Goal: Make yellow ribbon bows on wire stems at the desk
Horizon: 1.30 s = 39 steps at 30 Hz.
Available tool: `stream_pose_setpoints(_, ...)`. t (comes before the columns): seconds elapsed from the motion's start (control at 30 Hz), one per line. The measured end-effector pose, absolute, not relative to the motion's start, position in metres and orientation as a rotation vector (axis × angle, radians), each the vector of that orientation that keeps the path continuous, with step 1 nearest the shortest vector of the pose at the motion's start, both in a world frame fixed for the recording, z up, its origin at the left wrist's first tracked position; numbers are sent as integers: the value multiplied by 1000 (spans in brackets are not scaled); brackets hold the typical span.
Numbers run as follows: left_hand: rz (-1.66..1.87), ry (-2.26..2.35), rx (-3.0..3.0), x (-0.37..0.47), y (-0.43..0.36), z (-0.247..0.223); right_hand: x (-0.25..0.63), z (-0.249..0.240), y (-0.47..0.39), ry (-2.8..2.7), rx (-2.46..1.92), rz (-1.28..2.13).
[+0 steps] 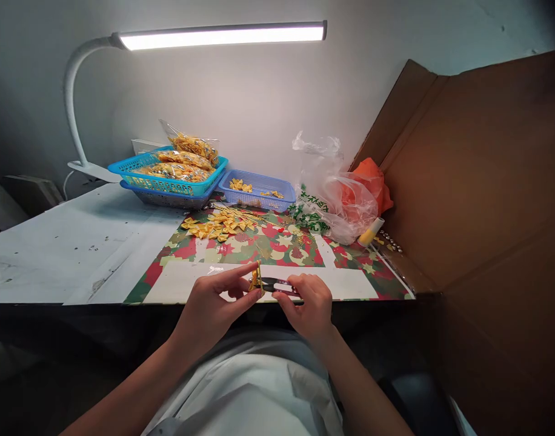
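Note:
My left hand pinches a small gold bow piece between thumb and forefinger, at the table's front edge. In my right hand is a pair of small pliers or snips with dark jaws and purple handles. The jaws point left and meet the gold piece; whether they are closed on it is too small to tell. Beyond my hands, a loose pile of yellow ribbon bows lies on the patterned sheet, with thin gold strands behind it.
A turquoise basket of bagged gold pieces stands at the back left, beside a purple basket with a few bows. Plastic bags, a yellow-white roll and a tall cardboard sheet are on the right. A lit lamp hangs above.

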<state>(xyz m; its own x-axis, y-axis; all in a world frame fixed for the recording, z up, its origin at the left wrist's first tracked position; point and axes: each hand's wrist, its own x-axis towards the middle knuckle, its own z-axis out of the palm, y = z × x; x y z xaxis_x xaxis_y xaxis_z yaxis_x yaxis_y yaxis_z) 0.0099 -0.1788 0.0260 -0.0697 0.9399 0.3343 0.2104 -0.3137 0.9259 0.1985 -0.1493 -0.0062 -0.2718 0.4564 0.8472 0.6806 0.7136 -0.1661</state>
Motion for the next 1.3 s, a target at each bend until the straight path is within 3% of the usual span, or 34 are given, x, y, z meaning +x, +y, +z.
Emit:
stream_pose_setpoints(0.33, 1398, 1225, 1485, 8, -179, 27, 195, -6, -150, -1876, -897, -143)
stream_pose_setpoints(0.97, 1309, 1171, 1433, 7, -171, 22, 200, -4, -143, -1964, -821, -364)
stream_pose_setpoints(1.3, 1223, 1045, 1293, 7, -143, 6, 212, -13, -125, -1899, -1175, -22)
